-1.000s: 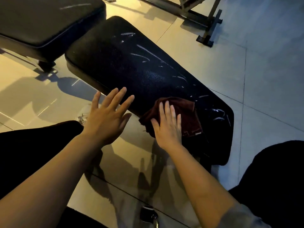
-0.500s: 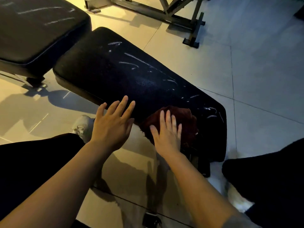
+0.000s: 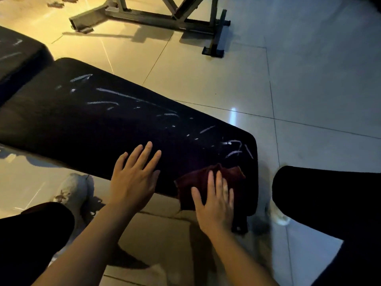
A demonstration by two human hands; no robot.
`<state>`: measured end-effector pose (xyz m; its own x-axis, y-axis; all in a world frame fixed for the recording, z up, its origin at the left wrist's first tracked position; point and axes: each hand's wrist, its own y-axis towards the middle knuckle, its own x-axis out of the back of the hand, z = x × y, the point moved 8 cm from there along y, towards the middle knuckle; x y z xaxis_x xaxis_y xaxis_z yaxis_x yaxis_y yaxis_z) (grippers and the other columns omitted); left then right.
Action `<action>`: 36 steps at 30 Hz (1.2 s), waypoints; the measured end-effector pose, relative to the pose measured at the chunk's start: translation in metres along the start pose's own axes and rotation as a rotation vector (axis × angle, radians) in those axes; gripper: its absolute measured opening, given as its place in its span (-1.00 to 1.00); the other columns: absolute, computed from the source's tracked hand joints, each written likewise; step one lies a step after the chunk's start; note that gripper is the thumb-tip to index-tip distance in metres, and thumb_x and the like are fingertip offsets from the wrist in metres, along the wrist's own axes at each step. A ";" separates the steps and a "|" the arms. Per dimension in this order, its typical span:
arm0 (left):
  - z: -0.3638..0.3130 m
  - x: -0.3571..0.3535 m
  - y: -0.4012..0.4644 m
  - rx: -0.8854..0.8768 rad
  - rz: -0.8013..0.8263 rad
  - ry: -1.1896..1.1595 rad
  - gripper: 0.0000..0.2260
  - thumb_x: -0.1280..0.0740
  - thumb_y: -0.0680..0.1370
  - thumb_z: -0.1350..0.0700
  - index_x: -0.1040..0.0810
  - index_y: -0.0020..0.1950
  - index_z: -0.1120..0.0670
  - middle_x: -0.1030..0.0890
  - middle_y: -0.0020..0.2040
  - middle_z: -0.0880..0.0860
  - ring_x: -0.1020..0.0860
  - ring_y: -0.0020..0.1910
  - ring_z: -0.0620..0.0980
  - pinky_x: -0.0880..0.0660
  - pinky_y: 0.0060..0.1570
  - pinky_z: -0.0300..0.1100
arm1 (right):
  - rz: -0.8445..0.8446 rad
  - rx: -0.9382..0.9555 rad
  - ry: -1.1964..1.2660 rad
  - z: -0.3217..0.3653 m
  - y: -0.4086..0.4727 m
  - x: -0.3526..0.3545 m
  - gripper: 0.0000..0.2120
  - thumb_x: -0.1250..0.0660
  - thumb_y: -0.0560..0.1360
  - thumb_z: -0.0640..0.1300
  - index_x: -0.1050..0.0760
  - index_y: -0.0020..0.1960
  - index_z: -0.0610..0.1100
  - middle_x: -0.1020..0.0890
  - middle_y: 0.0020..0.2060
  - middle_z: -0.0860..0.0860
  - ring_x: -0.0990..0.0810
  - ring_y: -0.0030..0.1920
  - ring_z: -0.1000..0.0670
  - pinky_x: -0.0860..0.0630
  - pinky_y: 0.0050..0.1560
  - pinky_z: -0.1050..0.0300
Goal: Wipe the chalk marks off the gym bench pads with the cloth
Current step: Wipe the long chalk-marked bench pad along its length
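**Cloth on the near corner of the chalk-marked bench pad**

Cloth [image 3: 208, 182], dark red and crumpled, lies on the near right corner of the long black bench pad [image 3: 82, 129], part of it draped over the pad's near edge; the right hand [image 3: 214, 205] rests flat on the cloth, fingers straight and slightly spread, gripping nothing; the left hand [image 3: 134, 178] lies just beside it to the left, palm down on the near edge of the same pad, fingers straight and apart, clear of the cloth. White chalk marks [image 3: 115, 92] run in streaks and short dashes along the pad's upper surface from its far left end toward its right end; a denser cluster of strokes [image 3: 237, 148] sits at the right end, just beyond the cloth and not covered by it. A second black pad [image 3: 18, 56] adjoins the bench at upper left and also carries faint white streaks. Both pads stand over a glossy tiled floor [image 3: 309, 89]; a grey metal frame [image 3: 156, 17] stands on the floor well beyond the bench. The person's legs in dark trousers appear at lower left and right; a pale shoe [image 3: 70, 189] rests on the floor below the pad's near edge, near the left forearm.
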<state>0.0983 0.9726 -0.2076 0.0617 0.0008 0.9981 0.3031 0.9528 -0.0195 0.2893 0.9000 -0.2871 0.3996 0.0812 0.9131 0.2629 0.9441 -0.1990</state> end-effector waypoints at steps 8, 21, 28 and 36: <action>-0.040 0.005 -0.022 0.117 0.019 -0.080 -0.49 0.00 0.57 -0.12 -0.41 0.43 0.03 -0.37 0.46 0.13 -0.36 0.42 0.16 -0.36 0.27 0.15 | 0.103 0.136 -0.142 -0.052 -0.007 0.001 -0.08 0.47 0.37 0.48 0.28 0.55 -0.07 0.10 0.56 -0.08 0.16 0.55 -0.11 0.13 0.51 -0.18; -0.103 0.016 -0.068 0.285 0.112 -0.007 -0.58 -0.12 0.58 -0.04 -0.46 0.39 0.05 -0.47 0.38 0.12 -0.47 0.33 0.14 -0.42 0.22 0.11 | 0.033 0.704 -0.182 -0.005 0.017 0.001 -0.08 -0.35 0.48 0.16 0.19 0.56 -0.04 -0.06 0.58 -0.07 -0.09 0.55 -0.11 0.11 0.47 -0.16; -0.141 0.047 -0.048 0.313 0.150 0.054 -0.53 -0.06 0.66 -0.06 -0.09 0.57 -0.08 -0.14 0.57 0.00 -0.11 0.54 0.02 -0.01 0.48 0.01 | -0.012 0.573 -0.021 -0.114 0.005 0.003 0.06 -0.64 0.19 -0.18 -0.13 0.54 -0.14 -0.22 0.52 -0.11 -0.30 0.43 -0.14 -0.29 0.38 -0.20; -0.142 -0.005 -0.048 0.558 0.144 -0.196 -0.53 -0.04 0.66 -0.08 -0.11 0.56 -0.04 -0.13 0.57 0.01 -0.13 0.53 0.05 -0.16 0.46 0.01 | -0.102 0.652 -0.067 -0.134 0.009 0.002 0.11 -0.67 0.14 -0.11 -0.14 0.53 -0.18 -0.28 0.47 -0.17 -0.24 0.46 -0.20 -0.08 0.46 -0.17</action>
<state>0.2188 0.8834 -0.2204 -0.1274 0.1473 0.9808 -0.2432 0.9541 -0.1749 0.4105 0.8659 -0.3348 0.3399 -0.0191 0.9403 -0.2973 0.9463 0.1267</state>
